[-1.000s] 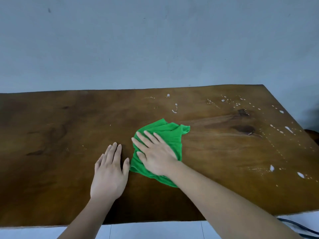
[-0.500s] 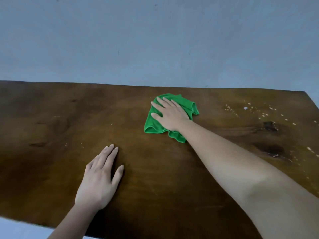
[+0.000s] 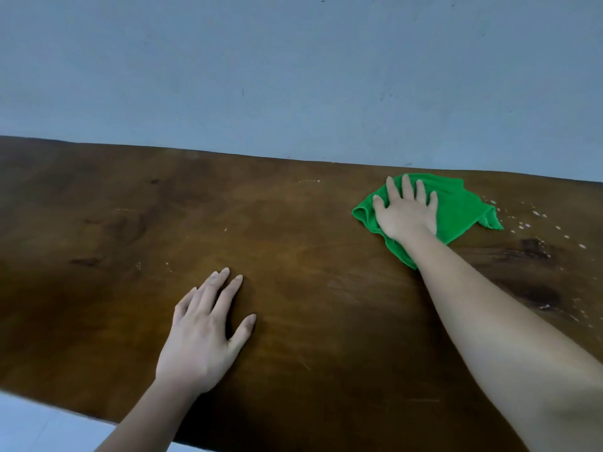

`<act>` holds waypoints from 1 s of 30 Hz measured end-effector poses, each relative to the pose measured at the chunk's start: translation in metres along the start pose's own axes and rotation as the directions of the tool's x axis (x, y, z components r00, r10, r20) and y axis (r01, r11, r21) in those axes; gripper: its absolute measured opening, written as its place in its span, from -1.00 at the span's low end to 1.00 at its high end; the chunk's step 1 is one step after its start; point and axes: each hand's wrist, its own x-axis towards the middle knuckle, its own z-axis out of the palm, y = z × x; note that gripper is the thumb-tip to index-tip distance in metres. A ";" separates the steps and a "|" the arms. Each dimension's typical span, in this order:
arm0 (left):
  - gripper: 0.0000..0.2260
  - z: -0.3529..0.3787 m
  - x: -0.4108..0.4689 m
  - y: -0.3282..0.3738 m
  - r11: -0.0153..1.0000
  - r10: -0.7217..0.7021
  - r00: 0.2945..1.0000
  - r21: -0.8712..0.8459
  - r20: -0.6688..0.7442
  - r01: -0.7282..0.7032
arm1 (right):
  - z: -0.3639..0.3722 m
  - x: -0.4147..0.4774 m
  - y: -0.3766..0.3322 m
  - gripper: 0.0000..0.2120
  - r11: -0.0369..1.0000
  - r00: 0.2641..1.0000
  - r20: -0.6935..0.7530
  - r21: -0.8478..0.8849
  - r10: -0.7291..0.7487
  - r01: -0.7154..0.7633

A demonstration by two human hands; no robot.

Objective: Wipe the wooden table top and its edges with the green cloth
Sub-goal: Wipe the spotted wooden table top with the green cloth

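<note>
Right hand (image 3: 406, 216) lay flat, fingers straight, pressing the green cloth (image 3: 456, 208) onto the wooden table top (image 3: 293, 256) close to the far edge. Left hand (image 3: 204, 334) rested open on the wood, holding nothing. White specks (image 3: 535, 213) sat just right of the cloth; judged best to sweep rightward over them under even palm pressure, cloth kept spread

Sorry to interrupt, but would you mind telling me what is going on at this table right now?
A person is wiping a wooden table with a green cloth. The right hand presses flat on the cloth near the far edge, toward the right end. The left hand rests flat on the bare wood nearer the person. Small white specks lie on the wood just right of the cloth, not yet wiped.
</note>
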 end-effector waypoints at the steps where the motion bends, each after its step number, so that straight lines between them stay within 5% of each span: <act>1: -0.24 0.000 0.000 0.000 1.000 0.000 1.000 -0.002 -0.003 0.000 | 0.003 -0.006 -0.018 -0.26 0.999 0.999 0.000 -0.006 -0.046 0.046; 6: -0.24 0.000 0.000 0.002 1.000 -0.010 1.000 0.000 0.002 0.010 | 0.020 -0.043 -0.137 -0.28 0.929 0.929 0.019 -0.001 -0.370 0.370; 11: -0.27 0.000 0.000 0.002 1.000 -0.005 1.000 0.005 -0.003 0.006 | 0.041 -0.073 -0.237 -0.31 0.729 0.726 0.087 0.000 -0.682 0.685; 16: -0.24 -0.001 0.002 0.002 1.000 -0.030 0.999 -0.008 0.016 0.031 | 0.039 -0.033 -0.259 -0.30 0.564 0.558 0.157 -0.012 -0.815 0.826; 22: -0.24 -0.001 0.001 0.001 0.999 -0.026 1.000 -0.021 0.010 0.026 | 0.016 0.022 -0.196 -0.28 0.698 0.693 0.115 0.004 -0.712 0.716; 30: -0.24 0.000 0.001 0.000 0.999 -0.015 1.000 -0.032 0.002 0.015 | -0.016 0.053 -0.016 -0.27 0.902 0.902 0.044 -0.015 -0.431 0.431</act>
